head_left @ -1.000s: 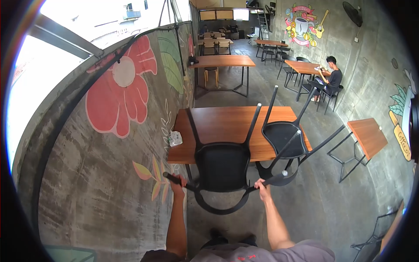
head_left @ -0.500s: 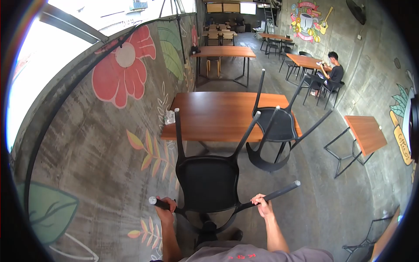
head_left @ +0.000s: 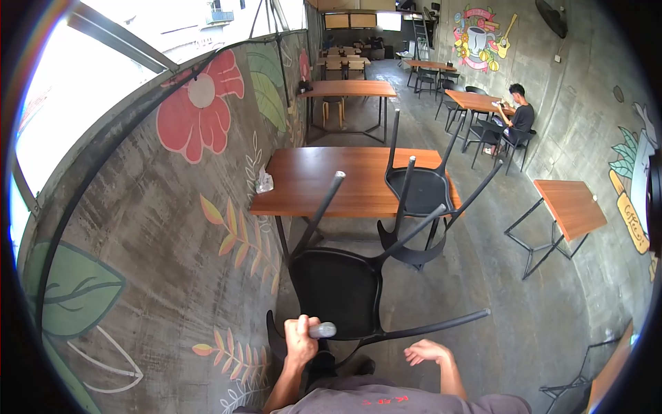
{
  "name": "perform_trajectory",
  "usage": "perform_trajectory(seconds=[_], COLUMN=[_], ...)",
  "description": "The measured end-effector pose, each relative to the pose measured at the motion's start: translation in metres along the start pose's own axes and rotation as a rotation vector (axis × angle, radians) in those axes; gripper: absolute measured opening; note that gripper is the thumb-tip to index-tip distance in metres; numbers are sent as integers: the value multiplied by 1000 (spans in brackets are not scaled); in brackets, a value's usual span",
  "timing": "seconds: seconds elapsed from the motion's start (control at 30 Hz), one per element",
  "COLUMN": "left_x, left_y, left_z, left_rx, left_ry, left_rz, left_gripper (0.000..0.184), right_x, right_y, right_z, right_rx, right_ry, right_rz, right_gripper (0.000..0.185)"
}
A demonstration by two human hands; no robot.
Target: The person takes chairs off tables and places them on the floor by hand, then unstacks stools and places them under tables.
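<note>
A black chair (head_left: 336,293) hangs upside down in front of my body, its legs pointing up and outward. My left hand (head_left: 300,341) is wrapped around one of its legs near the grey tip. Below the chair's right leg, my right hand (head_left: 427,352) is off the chair, with loosely bent fingers apart and nothing in them. Just beyond is a wooden table (head_left: 324,179). Another black chair (head_left: 417,191) rests upside down on that table's right end, its backrest hanging below the edge.
A crumpled clear plastic item (head_left: 264,181) lies at the table's left edge, beside the painted wall (head_left: 172,228). To the right stands a small wooden table (head_left: 572,207). A seated person (head_left: 520,117) is at a table farther back. Another table (head_left: 352,88) stands behind.
My right hand has let go of the chair's right leg and dropped slightly. The held chair has turned, and my left hand has moved right with its leg. The view has shifted a little.
</note>
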State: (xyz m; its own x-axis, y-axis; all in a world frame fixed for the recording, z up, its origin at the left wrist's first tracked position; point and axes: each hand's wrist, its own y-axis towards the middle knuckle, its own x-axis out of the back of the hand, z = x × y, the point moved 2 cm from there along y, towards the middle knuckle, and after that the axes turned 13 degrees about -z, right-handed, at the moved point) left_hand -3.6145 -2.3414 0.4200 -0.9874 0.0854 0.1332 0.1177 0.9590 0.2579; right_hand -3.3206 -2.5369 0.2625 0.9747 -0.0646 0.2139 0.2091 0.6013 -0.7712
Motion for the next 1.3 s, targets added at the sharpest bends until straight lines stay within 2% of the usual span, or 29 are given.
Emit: perform_trajectory(seconds=[0.03,0.07,0.13,0.2,0.27,0.3,0.33,0.37,0.4,0.53,0.6,0.67,0.7,0.73,0.77,0.8,0.87,0.9,0.97,1.0,1.07,1.1,1.23,1.3], left_x=[-7,-17,-37,-56,-71,-79,-86,-89,-91,-95,-93,-87,-76,-68,-57,-44,-8,9,27,31,22,4,-32,-44], left_y=[-4,-8,-16,-27,-38,-43,-49,-54,-56,-61,-59,-50,-36,-23,-11,1,17,18,7,-1,-33,-50,-57,-60], left_z=[-16,-22,-32,-40,-36,-36,-38,-42,-47,-40,-28,-50,-34,-17,15,57,167,204,303,366,427,435,323,286], left_rx=[-25,-50,-108,-102,-111,-184,-254,-199,-213,-323,-239,-238,-358,-405,-416,-297,-187,-188,187,339,614,739,686,324], left_ry=[19,45,86,150,175,143,111,114,132,92,201,-360,-137,-5,103,146,400,601,850,737,433,246,398,398], left_rz=[58,79,168,217,303,292,280,334,371,466,840,706,716,537,356,168,-140,-208,-172,32,154,75,24,149], left_gripper=[55,54,50,46,43,44,46,43,42,44,41,36,35,32,28,26,33,38,46,52,62,63,59,53], right_x=[-10,-23,-53,-89,-125,-136,-138,-138,-139,-137,-133,-131,-121,-100,-92,-82,-65,-56,-42,-36,-27,-23,-4,9], right_y=[-4,-8,-25,-20,20,27,15,-7,-13,-7,5,35,11,-11,-7,-4,-13,-20,-31,-34,-42,-45,-46,-50], right_z=[7,14,57,91,102,116,129,146,152,112,83,45,64,81,76,66,50,43,31,23,10,2,-34,-55], right_rx=[126,252,617,852,1411,1375,1372,1198,1150,1086,1064,1050,1058,864,1030,1195,1175,1181,1197,1207,1230,1224,1154,1032], right_ry=[19,39,-89,-170,-71,144,146,468,505,519,545,592,622,556,655,753,883,951,1078,1139,1212,1255,1481,1645], right_rz=[56,112,-23,-142,-377,-166,-168,147,185,97,-3,-170,-245,-53,-70,-89,-159,-187,-225,-237,-275,-310,-430,-525], right_gripper=[37,37,51,71,80,89,89,72,66,42,31,21,17,5,10,16,15,16,17,17,16,17,20,24])
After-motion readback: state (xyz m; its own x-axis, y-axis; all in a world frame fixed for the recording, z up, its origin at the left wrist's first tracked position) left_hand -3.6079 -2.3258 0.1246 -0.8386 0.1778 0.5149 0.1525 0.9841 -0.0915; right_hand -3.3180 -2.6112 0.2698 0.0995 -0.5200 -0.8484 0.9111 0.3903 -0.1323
